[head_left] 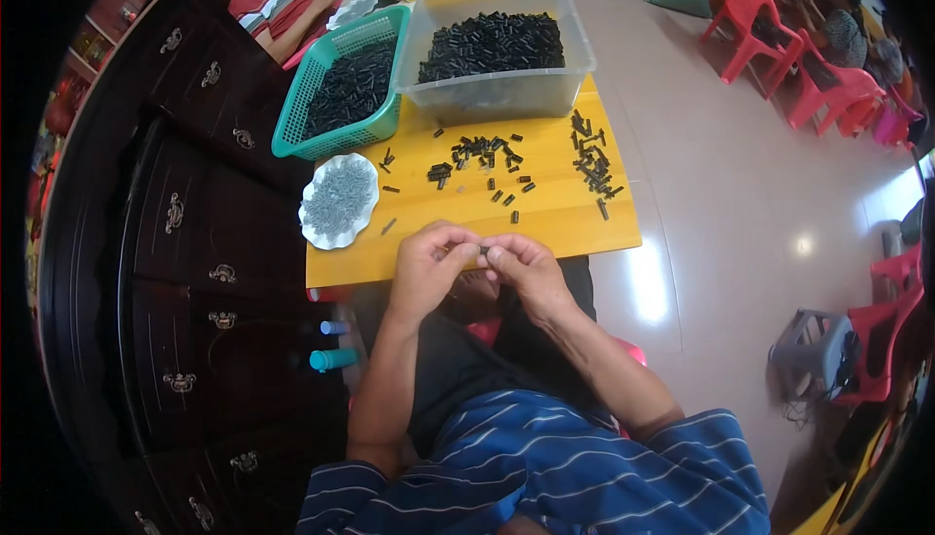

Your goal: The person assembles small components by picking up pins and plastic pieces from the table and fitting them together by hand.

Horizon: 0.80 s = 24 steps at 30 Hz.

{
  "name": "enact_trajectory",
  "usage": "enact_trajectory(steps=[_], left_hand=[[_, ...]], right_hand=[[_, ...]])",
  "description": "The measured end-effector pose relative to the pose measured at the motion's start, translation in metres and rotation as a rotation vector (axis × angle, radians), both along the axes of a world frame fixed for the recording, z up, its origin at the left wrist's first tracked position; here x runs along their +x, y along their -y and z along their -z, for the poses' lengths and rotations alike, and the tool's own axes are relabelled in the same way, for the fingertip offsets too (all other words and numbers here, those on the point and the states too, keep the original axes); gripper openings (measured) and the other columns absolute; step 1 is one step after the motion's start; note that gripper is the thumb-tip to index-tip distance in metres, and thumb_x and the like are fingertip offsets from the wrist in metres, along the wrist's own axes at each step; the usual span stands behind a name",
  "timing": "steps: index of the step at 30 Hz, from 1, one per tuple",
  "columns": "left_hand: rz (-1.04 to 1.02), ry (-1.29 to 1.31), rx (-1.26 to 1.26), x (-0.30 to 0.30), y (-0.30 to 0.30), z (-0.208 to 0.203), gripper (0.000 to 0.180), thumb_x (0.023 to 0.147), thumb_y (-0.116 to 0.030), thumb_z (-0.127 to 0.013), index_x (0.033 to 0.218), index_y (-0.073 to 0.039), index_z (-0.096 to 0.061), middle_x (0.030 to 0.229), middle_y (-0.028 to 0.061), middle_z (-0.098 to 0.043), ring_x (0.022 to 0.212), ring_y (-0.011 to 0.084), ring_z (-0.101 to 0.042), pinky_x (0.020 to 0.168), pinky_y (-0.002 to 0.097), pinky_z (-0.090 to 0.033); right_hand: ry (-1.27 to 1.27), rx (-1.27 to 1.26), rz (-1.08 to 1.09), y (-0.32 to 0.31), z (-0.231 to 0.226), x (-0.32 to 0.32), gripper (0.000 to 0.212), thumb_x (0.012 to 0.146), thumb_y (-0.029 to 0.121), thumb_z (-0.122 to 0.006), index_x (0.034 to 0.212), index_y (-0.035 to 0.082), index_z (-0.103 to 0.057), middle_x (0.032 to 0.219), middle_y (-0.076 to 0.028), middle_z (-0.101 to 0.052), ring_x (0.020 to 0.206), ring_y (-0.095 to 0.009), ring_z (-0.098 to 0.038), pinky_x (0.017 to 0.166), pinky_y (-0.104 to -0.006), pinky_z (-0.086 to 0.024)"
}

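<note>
Far left on the table (429, 219): white scalloped plate (332, 240) of thin grey pieces (338, 196). They look hard, slim and very light; likely to roll, best picked singly by the middle. Teal basket (343, 140) behind, filled with black parts (353, 87).

Left hand (431, 267): thumb and forefinger drawn to a narrow pinch on one small dark part (484, 252), which sits between both hands at the near table edge. Fingertips cover most of it; exact shape cannot be told. Judged light and stiff, perhaps slick; a fingertip hold on its sides should suffice, with little force.

Behind, centre: scattered short black tubes (482, 152), apparently rigid, probably hard to break; grip across the barrel, since they may roll. Clear bin (487, 99) beyond, holding many more; loaded, probably heavy, so lift by opposite rims.

Right hand (531, 277): same narrow pinch, opposite side of the part. Farther right: loose cluster of black pieces (591, 160) near the table's edge.
</note>
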<state>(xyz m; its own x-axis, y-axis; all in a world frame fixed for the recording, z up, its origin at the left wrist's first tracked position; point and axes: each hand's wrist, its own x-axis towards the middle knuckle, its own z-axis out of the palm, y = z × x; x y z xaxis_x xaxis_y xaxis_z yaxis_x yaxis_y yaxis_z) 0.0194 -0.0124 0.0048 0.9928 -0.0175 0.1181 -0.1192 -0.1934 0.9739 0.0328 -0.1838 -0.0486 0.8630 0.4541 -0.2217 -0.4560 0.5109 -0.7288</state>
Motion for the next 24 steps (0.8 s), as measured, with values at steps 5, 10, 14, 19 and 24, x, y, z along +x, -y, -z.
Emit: enact_trajectory(steps=[5, 10, 14, 19, 24], left_hand=[[0.078, 0.089, 0.039, -0.005, -0.003, 0.005, 0.009, 0.088, 0.004, -0.067, 0.097, 0.005, -0.069, 0.093, 0.0068, -0.065, 0.083, 0.0098, -0.062, 0.075, 0.022, -0.05], [0.096, -0.016, -0.214, -0.008, 0.0, 0.006, 0.011, 0.089, 0.002, -0.068, 0.1, 0.003, -0.068, 0.094, 0.0043, -0.066, 0.081, 0.0089, -0.062, 0.075, 0.0227, -0.052], [0.091, -0.157, -0.31, -0.003, -0.012, 0.009, 0.014, 0.09, 0.0, -0.067, 0.103, 0.001, -0.067, 0.092, 0.0004, -0.067, 0.076, 0.0066, -0.061, 0.07, 0.0221, -0.051], [-0.199, -0.01, 0.159, 0.012, -0.033, 0.036, 0.015, 0.089, -0.002, -0.068, 0.103, 0.002, -0.068, 0.082, 0.0008, -0.066, 0.07, 0.0045, -0.058, 0.064, 0.0217, -0.049], [-0.391, 0.037, 0.372, 0.027, -0.056, 0.069, 0.017, 0.085, -0.007, -0.069, 0.099, 0.001, -0.069, 0.082, 0.012, -0.069, 0.064, 0.0159, -0.062, 0.062, 0.0298, -0.05]], right_hand=[[-0.008, 0.11, -0.051, -0.001, 0.001, 0.0, 0.018, 0.098, 0.014, -0.062, 0.111, 0.002, -0.065, 0.092, -0.002, -0.068, 0.075, -0.007, -0.059, 0.069, -0.0203, -0.049], [-0.007, 0.139, -0.092, -0.001, 0.001, 0.0, 0.018, 0.099, 0.014, -0.061, 0.111, 0.001, -0.064, 0.091, -0.002, -0.066, 0.075, -0.008, -0.058, 0.07, -0.0217, -0.049], [-0.031, 0.154, -0.112, 0.001, -0.001, 0.0, 0.018, 0.099, 0.017, -0.062, 0.111, 0.003, -0.065, 0.091, -0.002, -0.066, 0.077, -0.009, -0.058, 0.072, -0.0233, -0.049], [-0.07, 0.149, -0.149, 0.0, -0.003, -0.002, 0.018, 0.098, 0.018, -0.063, 0.11, 0.005, -0.065, 0.092, -0.002, -0.066, 0.078, -0.011, -0.06, 0.073, -0.0242, -0.05], [-0.142, 0.162, -0.158, 0.003, -0.004, 0.0, 0.019, 0.098, 0.017, -0.062, 0.112, 0.004, -0.064, 0.091, -0.002, -0.066, 0.077, -0.011, -0.06, 0.072, -0.0232, -0.05]])
